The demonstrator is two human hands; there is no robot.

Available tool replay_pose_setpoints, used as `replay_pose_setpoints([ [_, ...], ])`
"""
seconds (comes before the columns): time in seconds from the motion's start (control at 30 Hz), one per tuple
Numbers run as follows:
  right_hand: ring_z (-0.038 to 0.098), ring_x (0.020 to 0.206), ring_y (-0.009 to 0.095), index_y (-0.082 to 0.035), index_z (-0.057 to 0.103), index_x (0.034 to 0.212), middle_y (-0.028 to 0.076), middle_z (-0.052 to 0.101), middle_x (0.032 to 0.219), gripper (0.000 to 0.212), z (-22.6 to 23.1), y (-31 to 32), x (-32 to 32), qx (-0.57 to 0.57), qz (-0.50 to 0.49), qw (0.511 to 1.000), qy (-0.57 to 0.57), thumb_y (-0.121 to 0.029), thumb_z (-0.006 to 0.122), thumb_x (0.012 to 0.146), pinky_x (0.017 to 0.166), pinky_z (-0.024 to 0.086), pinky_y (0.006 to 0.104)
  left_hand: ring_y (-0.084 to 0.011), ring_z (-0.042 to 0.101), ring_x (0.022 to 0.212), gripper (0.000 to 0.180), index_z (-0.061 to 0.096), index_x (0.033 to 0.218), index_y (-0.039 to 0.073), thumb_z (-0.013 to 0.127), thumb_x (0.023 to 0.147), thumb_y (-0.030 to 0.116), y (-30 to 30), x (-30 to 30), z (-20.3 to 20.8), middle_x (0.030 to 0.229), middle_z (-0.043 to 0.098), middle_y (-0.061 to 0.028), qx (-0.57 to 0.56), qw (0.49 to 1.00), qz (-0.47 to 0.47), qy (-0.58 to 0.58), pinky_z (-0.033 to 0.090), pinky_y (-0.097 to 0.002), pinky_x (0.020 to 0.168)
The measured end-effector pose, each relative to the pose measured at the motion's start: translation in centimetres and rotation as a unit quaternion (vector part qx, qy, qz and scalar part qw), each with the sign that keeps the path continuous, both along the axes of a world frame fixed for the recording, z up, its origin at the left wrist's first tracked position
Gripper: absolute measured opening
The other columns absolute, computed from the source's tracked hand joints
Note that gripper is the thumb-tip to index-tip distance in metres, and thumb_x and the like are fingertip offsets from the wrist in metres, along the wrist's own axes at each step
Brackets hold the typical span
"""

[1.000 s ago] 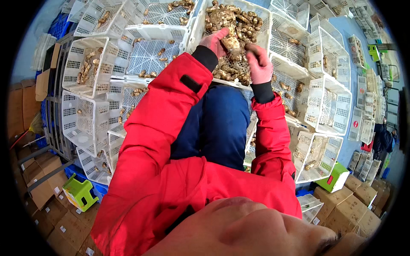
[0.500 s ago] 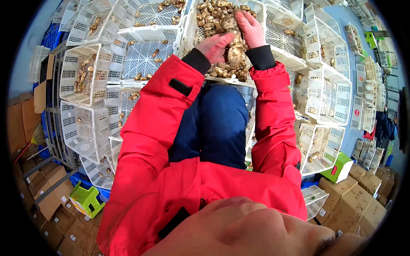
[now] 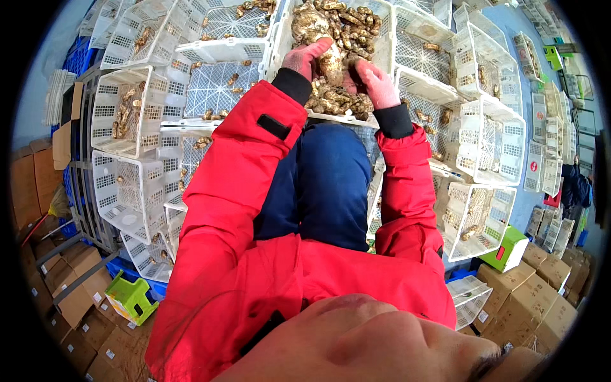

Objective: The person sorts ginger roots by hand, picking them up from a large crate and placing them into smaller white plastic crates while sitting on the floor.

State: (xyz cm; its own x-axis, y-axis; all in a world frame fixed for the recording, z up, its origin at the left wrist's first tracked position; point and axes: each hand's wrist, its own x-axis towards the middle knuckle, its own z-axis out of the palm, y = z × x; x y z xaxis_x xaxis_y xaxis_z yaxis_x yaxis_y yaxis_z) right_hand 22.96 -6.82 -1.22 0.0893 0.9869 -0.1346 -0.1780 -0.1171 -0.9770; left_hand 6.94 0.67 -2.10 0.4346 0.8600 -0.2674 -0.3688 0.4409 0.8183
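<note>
A large mushroom (image 3: pixel 330 62) with a broad brown-and-cream cap and a thick pale stem is tilted over a white crate (image 3: pixel 386 57) full of smaller brown mushrooms (image 3: pixel 356 28). My left hand (image 3: pixel 305 58) is closed around its stem, thumb along the upper side, the cap pointing away from me. Beside the stem's lower end, my right hand (image 3: pixel 377 84) has its fingers bent inward. Something dark shows at those fingertips, too unclear to name. More mushrooms lie in the crate's near end, below both hands.
White slatted crates (image 3: pixel 219 86) stand around on both sides, several with a few mushrooms in them. Cardboard boxes (image 3: pixel 525 305) and a green stool (image 3: pixel 130 296) are at the lower sides. A metal rack (image 3: pixel 86 165) stands at the left.
The large mushroom has turned, its cap now at the far left of the crate. My left hand has shifted slightly left and away; my right hand has come down toward me.
</note>
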Motion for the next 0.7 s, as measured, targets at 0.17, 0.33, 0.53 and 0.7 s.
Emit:
replay_pose_setpoints([
  [0.17,0.055,0.074,0.012,0.0,0.049,0.101,0.006,0.057,0.085,0.039,0.6,-1.1,-1.6,-0.035,0.162,0.986,0.024,-0.035,0.048,0.083,0.063,0.044,0.0224,-0.0147,0.056,0.077,0.031,0.054,0.098,0.0,0.046,0.083,0.026,0.9,-0.3,-1.1,0.089,0.059,-0.0068,-0.007,1.0,-0.016,-0.012,0.045,-0.0265,0.07],
  [0.33,0.048,0.059,0.007,-0.002,0.051,0.088,0.001,0.054,0.073,0.025,0.6,-0.5,-2.5,-0.002,0.106,0.994,-0.009,-0.026,0.05,0.083,0.053,0.039,0.0205,-0.013,0.056,0.08,0.032,0.054,0.099,0.003,0.048,0.082,0.029,0.5,-0.3,0.3,0.089,0.059,-0.0044,0.012,0.998,-0.024,-0.06,0.044,-0.0247,0.069],
  [0.53,0.043,0.05,0.006,-0.002,0.053,0.086,-0.001,0.049,0.062,0.02,1.8,-0.5,-3.5,0.038,0.068,0.997,0.014,-0.021,0.052,0.08,0.045,0.033,0.0202,-0.0135,0.054,0.084,0.037,0.05,0.106,0.004,0.044,0.084,0.033,0.2,-0.4,0.5,0.095,0.057,-0.0035,0.035,0.996,-0.01,-0.087,0.041,-0.0234,0.067],
  [0.7,0.048,0.053,0.01,-0.001,0.054,0.081,0.002,0.052,0.06,0.022,1.5,-1.0,-2.4,0.065,0.023,0.97,-0.233,-0.023,0.052,0.078,0.049,0.038,0.024,-0.0152,0.054,0.085,0.043,0.047,0.109,0.003,0.049,0.081,0.036,0.0,0.3,0.9,0.098,0.056,-0.0058,0.069,0.988,-0.034,-0.134,0.043,-0.0271,0.073],
])
